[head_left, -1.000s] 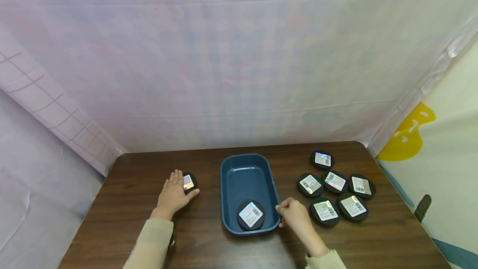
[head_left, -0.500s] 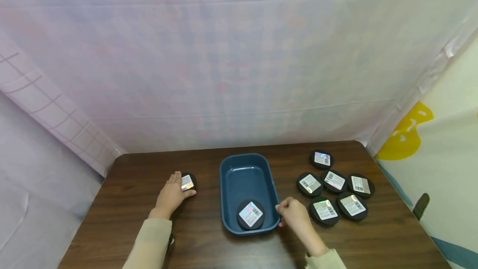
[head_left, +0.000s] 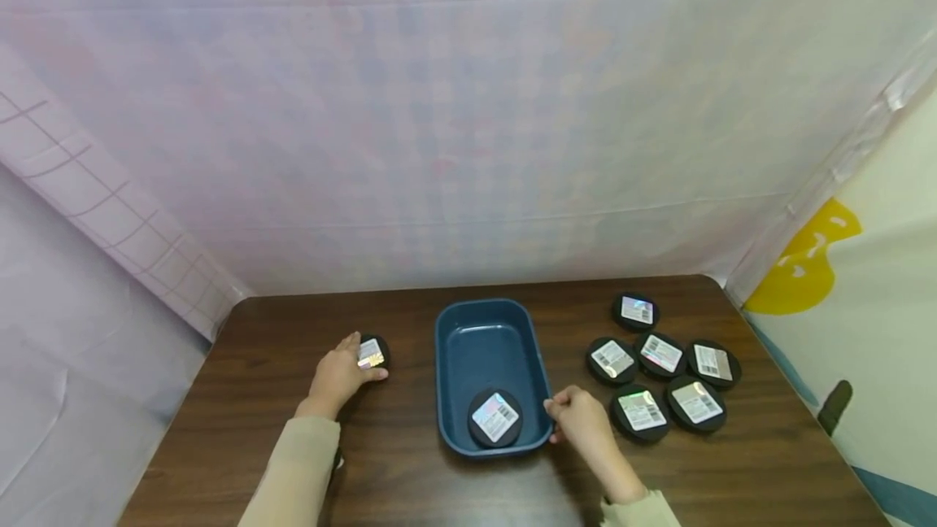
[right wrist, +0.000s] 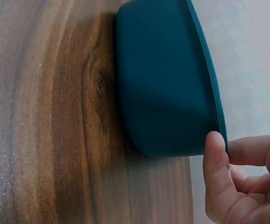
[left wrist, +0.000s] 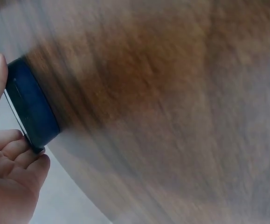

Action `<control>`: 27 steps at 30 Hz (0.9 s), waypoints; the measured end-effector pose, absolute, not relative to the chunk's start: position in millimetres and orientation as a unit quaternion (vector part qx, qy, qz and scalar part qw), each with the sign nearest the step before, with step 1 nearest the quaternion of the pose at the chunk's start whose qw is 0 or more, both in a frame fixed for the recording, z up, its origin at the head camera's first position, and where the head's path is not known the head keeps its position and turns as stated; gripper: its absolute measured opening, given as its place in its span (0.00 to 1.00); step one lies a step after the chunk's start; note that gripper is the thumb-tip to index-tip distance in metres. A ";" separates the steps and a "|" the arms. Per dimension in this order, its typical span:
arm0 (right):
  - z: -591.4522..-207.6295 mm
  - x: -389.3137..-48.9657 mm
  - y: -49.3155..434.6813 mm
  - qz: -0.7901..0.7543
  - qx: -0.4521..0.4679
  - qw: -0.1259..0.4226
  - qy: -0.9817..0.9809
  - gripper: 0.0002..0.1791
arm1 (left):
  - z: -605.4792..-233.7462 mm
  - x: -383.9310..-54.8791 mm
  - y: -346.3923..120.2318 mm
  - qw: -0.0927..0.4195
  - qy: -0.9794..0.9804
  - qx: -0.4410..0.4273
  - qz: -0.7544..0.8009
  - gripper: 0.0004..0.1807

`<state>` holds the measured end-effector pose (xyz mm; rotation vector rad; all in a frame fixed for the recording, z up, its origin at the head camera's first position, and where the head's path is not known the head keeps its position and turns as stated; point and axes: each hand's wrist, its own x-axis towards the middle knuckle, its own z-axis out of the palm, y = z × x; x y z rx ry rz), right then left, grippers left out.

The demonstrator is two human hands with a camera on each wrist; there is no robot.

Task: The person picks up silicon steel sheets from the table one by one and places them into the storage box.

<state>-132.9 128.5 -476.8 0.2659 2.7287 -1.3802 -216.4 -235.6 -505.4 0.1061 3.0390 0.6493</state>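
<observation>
My left hand [head_left: 340,376] is at a black round container [head_left: 373,353] with a white label, left of the tray. In the left wrist view the thumb lies at one side of the container's edge [left wrist: 34,102], and curled fingers [left wrist: 18,151] lie at the opposite side. With thumb and finger, my right hand [head_left: 581,423] pinches the rim of a blue rectangular tray [head_left: 529,360] near its front right corner. The right wrist view shows the thumb [right wrist: 216,163] on the outside of the tray wall [right wrist: 167,84]. Inside the tray, another labelled black round container [head_left: 494,418] lies at the front.
Several matching black containers [head_left: 660,354] lie in a cluster on the wooden table [head_left: 410,478], right of the tray. A pale cloth [head_left: 468,137] hangs behind the table's back edge. Part of a small dark object [head_left: 337,459] shows beside the left forearm.
The left hand's fingers have drawn back from across the container and bent around its edge, uncovering more of the label. My right hand keeps its pinch on the tray rim.
</observation>
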 end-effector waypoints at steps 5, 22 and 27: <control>-477.0 -132.4 129.1 -0.447 0.085 0.033 0.890 0.08 | -501.8 -217.0 -233.8 0.031 0.976 0.025 0.215 0.51; -477.9 -131.6 129.9 -0.441 0.081 0.031 0.893 0.08 | -505.9 -216.0 -236.5 0.008 0.978 0.017 0.209 0.50; -477.8 -132.0 129.3 -0.446 0.079 0.026 0.891 0.08 | -501.8 -218.5 -238.0 0.002 0.981 0.021 0.194 0.51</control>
